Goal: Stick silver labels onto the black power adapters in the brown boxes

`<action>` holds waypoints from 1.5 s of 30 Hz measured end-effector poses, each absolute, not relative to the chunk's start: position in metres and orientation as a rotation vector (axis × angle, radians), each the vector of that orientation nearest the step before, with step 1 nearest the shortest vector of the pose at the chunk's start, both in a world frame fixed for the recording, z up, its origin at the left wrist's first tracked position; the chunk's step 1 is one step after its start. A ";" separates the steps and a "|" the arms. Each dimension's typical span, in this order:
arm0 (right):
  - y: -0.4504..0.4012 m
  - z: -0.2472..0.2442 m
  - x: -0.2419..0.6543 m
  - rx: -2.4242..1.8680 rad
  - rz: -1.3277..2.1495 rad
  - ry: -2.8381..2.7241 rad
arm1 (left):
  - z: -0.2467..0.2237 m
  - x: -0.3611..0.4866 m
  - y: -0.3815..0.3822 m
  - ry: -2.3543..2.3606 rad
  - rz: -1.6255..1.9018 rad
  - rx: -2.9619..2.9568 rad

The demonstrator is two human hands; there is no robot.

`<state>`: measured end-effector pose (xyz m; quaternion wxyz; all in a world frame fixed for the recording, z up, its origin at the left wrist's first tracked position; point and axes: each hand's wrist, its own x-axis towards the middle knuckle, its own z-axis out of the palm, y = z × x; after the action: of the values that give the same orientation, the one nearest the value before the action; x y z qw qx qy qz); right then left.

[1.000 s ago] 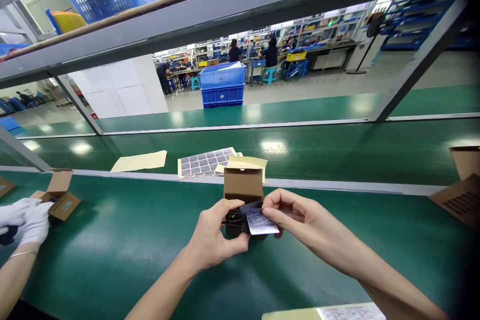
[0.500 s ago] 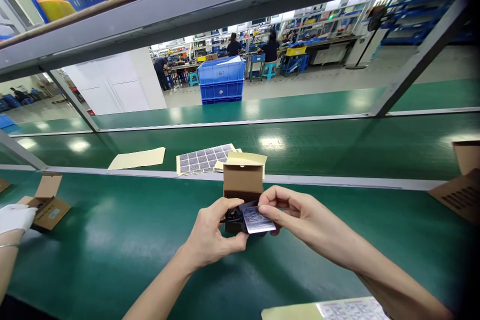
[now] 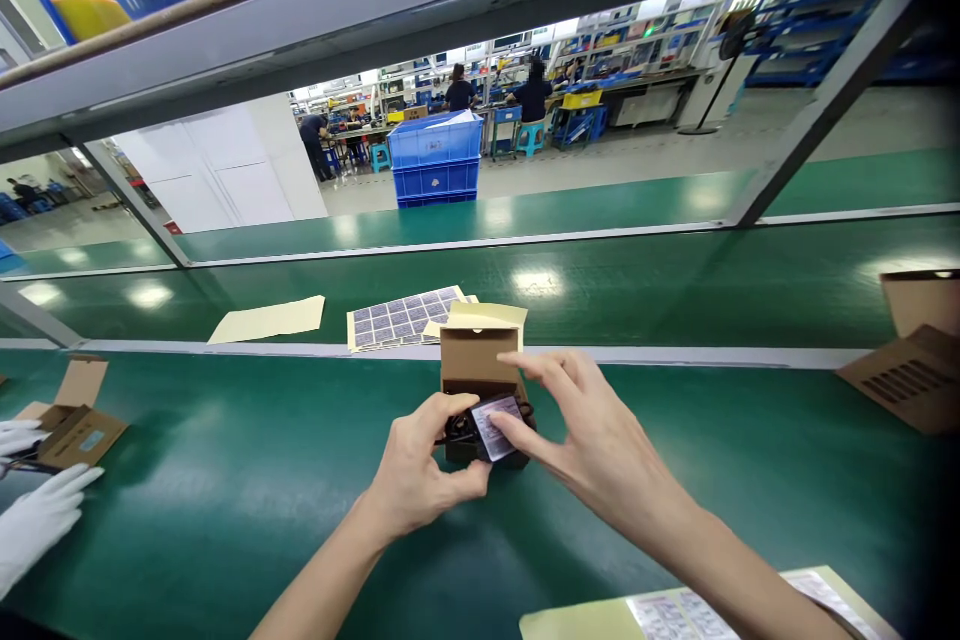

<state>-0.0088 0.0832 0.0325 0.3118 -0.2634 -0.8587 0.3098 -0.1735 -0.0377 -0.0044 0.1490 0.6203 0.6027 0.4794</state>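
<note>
My left hand [image 3: 421,468] grips a black power adapter [image 3: 480,450] between thumb and fingers, at the mouth of an open brown cardboard box [image 3: 480,357]. Dark cable shows beside the adapter, partly inside the box. A silvery printed label [image 3: 498,428] lies on the adapter's upper face. On that label rests the thumb of my right hand [image 3: 577,415], while its other fingers stretch out above, apart and holding nothing. The box's raised lid stands behind both hands, and its lower part is mostly hidden.
Label sheets [image 3: 401,320] and a yellowish backing sheet [image 3: 268,319] lie beyond the pale strip. Another label sheet [image 3: 585,623] is near the front edge. Open boxes stand at right [image 3: 911,375] and left [image 3: 88,430], the left one beside a co-worker's white-gloved hands [image 3: 46,518].
My right hand has let go of the label's edge and spread its fingers; the label now lies flat on the adapter under my thumb. A second gloved hand of the co-worker has come into view.
</note>
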 end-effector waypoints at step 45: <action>-0.018 -0.139 0.096 -0.471 0.304 -2.682 | 0.003 -0.202 -0.190 1.762 0.581 1.456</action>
<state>0.0959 -0.0178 -0.1386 0.1992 -0.1685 -0.9592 0.1087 -0.2019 -0.1896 0.0026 0.3819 0.5705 0.6905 0.2278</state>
